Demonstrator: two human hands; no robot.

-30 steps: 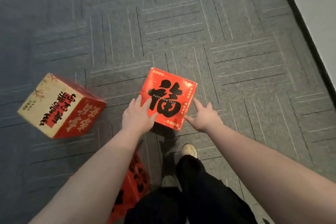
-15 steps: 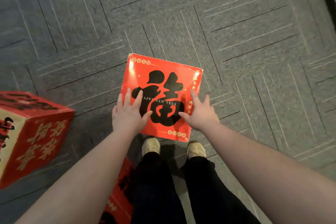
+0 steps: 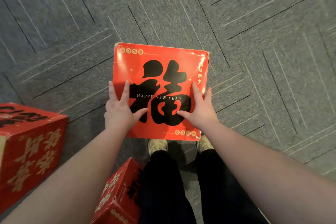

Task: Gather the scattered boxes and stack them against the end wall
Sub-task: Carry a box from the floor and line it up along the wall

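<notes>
Dim even light, carpet (image 3: 236,23) streaked with motion blur — wide-angle bowing at edges

red box (image 3: 160,71) top: big black "福", white "happy new year" across it; small gold characters "新岁" at right edge.

Office-like room (grey carpet tiles (image 3: 236,23))
</notes>
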